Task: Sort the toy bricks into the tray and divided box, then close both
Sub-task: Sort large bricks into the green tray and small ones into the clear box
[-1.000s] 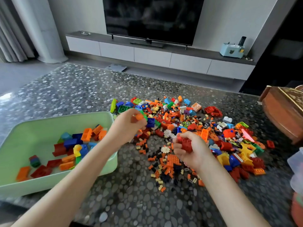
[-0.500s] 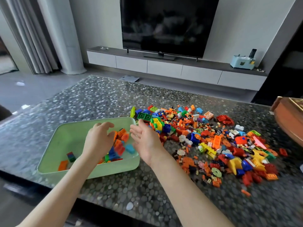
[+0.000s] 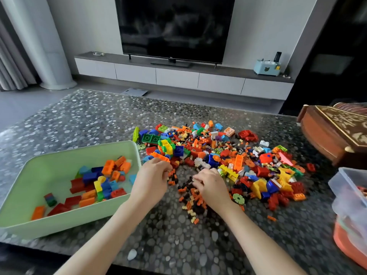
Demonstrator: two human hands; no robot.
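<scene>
Head view. Both hands are down at the near side of the brick pile (image 3: pixel 238 161), mid-tabletop (image 3: pixel 178 245). Left hand (image 3: pixel 153 177) has its fingers curled onto small orange pieces, just beside the green tray (image 3: pixel 59 221). Right hand (image 3: pixel 210 185) is curled over the small black-and-orange bricks (image 3: pixel 190 199). I cannot tell if either grips anything. The tray lies left, nearer the left hand. The clear box (image 3: pixel 349 187) is cut off at the tabletop's right edge, nearer the right hand, and its dividers are not visible.
</scene>
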